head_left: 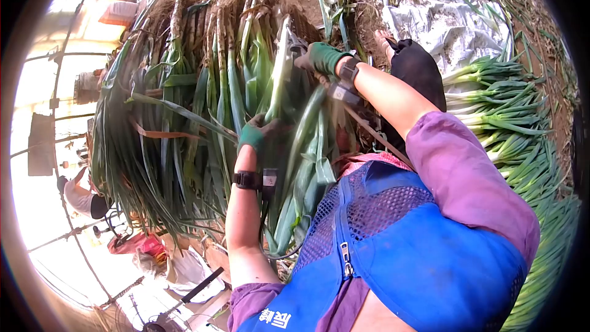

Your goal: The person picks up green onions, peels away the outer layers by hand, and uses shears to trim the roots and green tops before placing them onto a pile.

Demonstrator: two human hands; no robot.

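Note:
My left hand [259, 133], in a dark green glove with a wrist strap, is closed around the green part of a leek [282, 64]. The white end of that leek points up, away from me. My right hand [321, 59], also gloved in green, is closed beside the leek's white end. A small greyish thing shows at its fingertips, too unclear to name. Under and left of my hands lies a large heap of untrimmed leeks [178, 104], with brown roots at the top and long green leaves hanging down.
Cleaned leeks [498, 120] lie in a long row at the right. White plastic sheeting [452, 9] covers the ground at the upper right. A dark-clothed leg and foot show near my right arm. Another person [83, 200] is at the far left, near red and white bags [184, 270].

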